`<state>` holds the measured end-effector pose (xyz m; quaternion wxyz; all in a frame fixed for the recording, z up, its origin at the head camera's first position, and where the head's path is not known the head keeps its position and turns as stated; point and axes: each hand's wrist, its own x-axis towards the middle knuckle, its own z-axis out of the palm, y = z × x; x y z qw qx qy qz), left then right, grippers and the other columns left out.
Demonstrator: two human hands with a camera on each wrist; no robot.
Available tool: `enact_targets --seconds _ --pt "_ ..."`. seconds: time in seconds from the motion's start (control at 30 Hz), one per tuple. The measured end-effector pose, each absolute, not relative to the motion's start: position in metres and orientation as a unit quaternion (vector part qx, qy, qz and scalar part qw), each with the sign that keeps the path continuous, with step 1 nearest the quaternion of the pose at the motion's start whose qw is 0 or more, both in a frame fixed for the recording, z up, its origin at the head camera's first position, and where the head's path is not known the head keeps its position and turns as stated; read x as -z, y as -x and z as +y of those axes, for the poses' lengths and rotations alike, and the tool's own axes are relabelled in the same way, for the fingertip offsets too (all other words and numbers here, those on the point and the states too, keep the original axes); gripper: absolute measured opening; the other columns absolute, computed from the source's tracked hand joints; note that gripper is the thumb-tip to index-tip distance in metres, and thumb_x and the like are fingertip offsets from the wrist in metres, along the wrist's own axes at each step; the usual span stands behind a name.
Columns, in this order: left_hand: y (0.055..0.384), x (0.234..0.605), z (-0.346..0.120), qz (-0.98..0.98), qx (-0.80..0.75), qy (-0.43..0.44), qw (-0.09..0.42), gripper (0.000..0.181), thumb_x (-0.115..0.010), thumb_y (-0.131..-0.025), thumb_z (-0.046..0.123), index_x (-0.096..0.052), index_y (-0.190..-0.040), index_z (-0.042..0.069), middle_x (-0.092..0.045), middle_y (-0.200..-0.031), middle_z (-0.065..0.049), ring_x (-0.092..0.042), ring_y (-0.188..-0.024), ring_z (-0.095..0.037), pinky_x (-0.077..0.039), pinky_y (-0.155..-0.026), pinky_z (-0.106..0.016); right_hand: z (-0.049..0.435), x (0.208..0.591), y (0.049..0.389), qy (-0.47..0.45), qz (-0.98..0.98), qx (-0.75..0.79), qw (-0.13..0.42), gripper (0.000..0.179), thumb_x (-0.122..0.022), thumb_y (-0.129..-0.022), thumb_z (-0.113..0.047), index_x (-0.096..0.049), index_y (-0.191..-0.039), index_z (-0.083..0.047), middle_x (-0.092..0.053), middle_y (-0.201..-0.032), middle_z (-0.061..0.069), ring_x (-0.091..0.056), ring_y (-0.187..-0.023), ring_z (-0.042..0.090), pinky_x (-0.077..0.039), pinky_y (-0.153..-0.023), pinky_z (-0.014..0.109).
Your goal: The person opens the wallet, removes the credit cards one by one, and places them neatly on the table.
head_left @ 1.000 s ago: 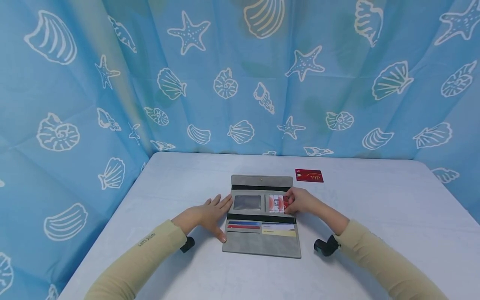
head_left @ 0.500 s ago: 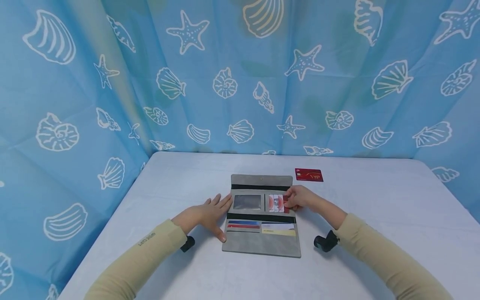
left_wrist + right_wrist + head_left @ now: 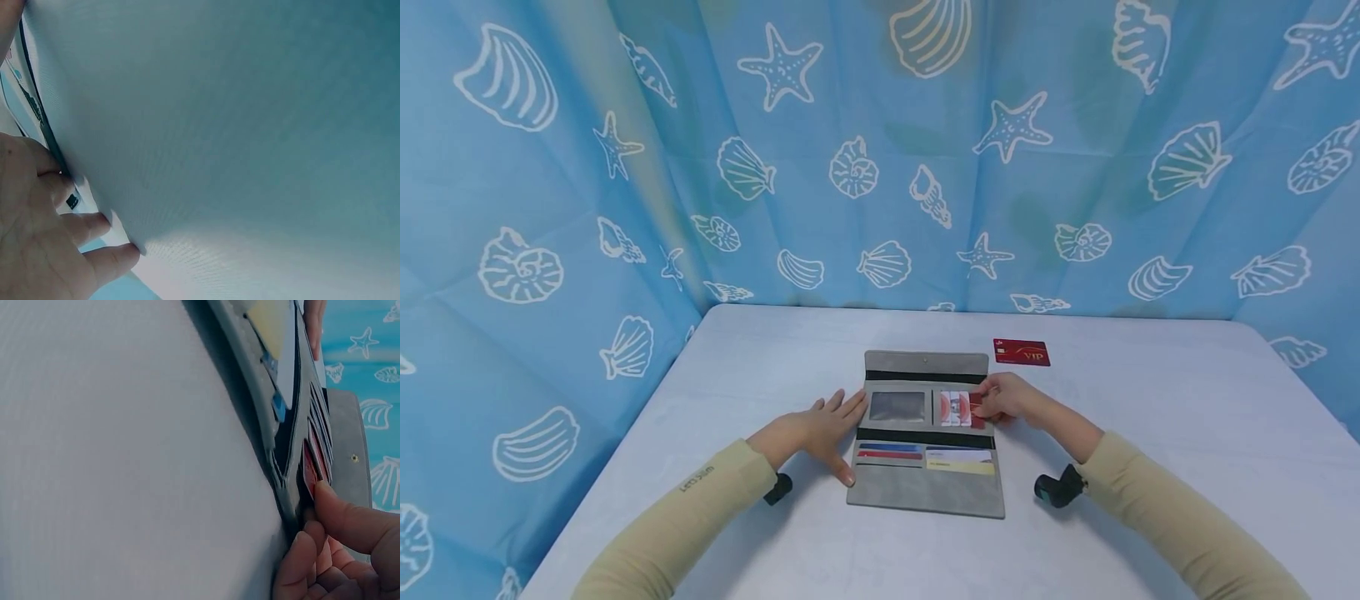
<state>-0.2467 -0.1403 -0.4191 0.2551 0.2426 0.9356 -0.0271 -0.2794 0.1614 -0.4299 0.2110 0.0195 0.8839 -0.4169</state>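
Note:
A grey long wallet (image 3: 925,492) lies unfolded on the table, with cards in its slots. My left hand (image 3: 820,429) is spread flat along its left edge, fingertips and thumb touching the side. At the right edge of the upper section, my right hand (image 3: 1009,397) pinches a red card (image 3: 977,414), which sits beside several white-and-pink cards (image 3: 954,408). In the right wrist view the thumb presses on the end of the red card (image 3: 309,470), partly tucked in its slot. Blue, red and yellow cards (image 3: 958,467) fill the lower slots.
A red VIP card (image 3: 1022,352) lies on the white-covered table (image 3: 775,350), beyond the wallet's upper right corner. A blue curtain (image 3: 880,208) with shell prints hangs behind the table and along its left side. A clear window pocket (image 3: 898,407) is at the wallet's upper left.
The right thumb and fingers have shifted slightly upward on the red card, and more of its lower part shows. The left hand and the wallet stay in place.

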Motion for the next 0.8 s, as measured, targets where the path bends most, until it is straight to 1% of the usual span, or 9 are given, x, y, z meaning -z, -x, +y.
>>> enact_targets --seconds 0.13,0.27,0.37,0.5,0.67,0.8 --pt "0.247 0.419 -0.140 0.935 0.030 -0.243 0.256 0.123 -0.071 -0.059 0.063 -0.002 -0.148 0.015 0.006 -0.155 -0.002 0.005 -0.141 -0.031 -0.006 -0.112 -0.050 0.171 0.431 0.279 -0.025 0.885 0.414 0.211 0.043 -0.069 -0.080 -0.012 -0.050 -0.116 0.002 -0.057 -0.100 0.017 -0.052 -0.062 0.016 -0.049 -0.060 0.020" --pt "0.247 0.419 -0.140 0.935 0.033 -0.245 0.253 0.123 -0.071 -0.060 0.063 -0.002 -0.148 0.014 0.005 -0.155 -0.002 0.004 -0.141 -0.032 -0.006 -0.112 -0.050 0.182 0.430 0.277 -0.039 0.866 0.445 0.224 0.048 -0.068 -0.082 -0.013 -0.045 -0.120 0.003 -0.053 -0.111 0.023 -0.055 -0.059 0.015 -0.051 -0.060 0.023" --pt "0.247 0.420 -0.141 0.935 0.035 -0.249 0.250 0.123 -0.072 -0.060 0.063 -0.002 -0.148 0.013 0.004 -0.155 -0.003 0.003 -0.141 -0.032 -0.007 -0.112 -0.050 0.188 0.430 0.275 -0.051 0.853 0.465 0.231 0.049 -0.066 -0.082 -0.012 -0.041 -0.122 0.003 -0.052 -0.112 0.025 -0.057 -0.057 0.015 -0.052 -0.059 0.024" --pt "0.247 0.421 -0.141 0.934 0.030 -0.253 0.249 0.122 -0.072 -0.061 0.062 -0.003 -0.148 0.012 0.004 -0.155 -0.003 0.003 -0.140 -0.033 -0.007 -0.112 -0.050 0.197 0.430 0.272 -0.055 0.855 0.465 0.223 0.048 -0.065 -0.084 -0.011 -0.040 -0.122 0.004 -0.053 -0.109 0.026 -0.058 -0.058 0.015 -0.051 -0.058 0.023" --pt "0.247 0.421 -0.141 0.934 0.030 -0.252 0.251 0.123 -0.072 -0.060 0.063 -0.003 -0.148 0.012 0.005 -0.155 -0.003 0.004 -0.140 -0.033 -0.006 -0.112 -0.050 0.211 0.429 0.268 -0.047 0.857 0.465 0.216 0.047 -0.063 -0.085 -0.011 -0.039 -0.123 0.004 -0.053 -0.109 0.026 -0.058 -0.060 0.016 -0.052 -0.059 0.024" --pt "0.247 0.421 -0.141 0.935 0.030 -0.251 0.251 0.122 -0.072 -0.061 0.062 -0.003 -0.148 0.012 0.005 -0.155 -0.003 0.004 -0.140 -0.033 -0.006 -0.112 -0.050 0.224 0.427 0.267 -0.049 0.860 0.463 0.208 0.051 -0.063 -0.085 -0.013 -0.037 -0.125 0.005 -0.052 -0.110 0.027 -0.057 -0.062 0.016 -0.052 -0.061 0.025"
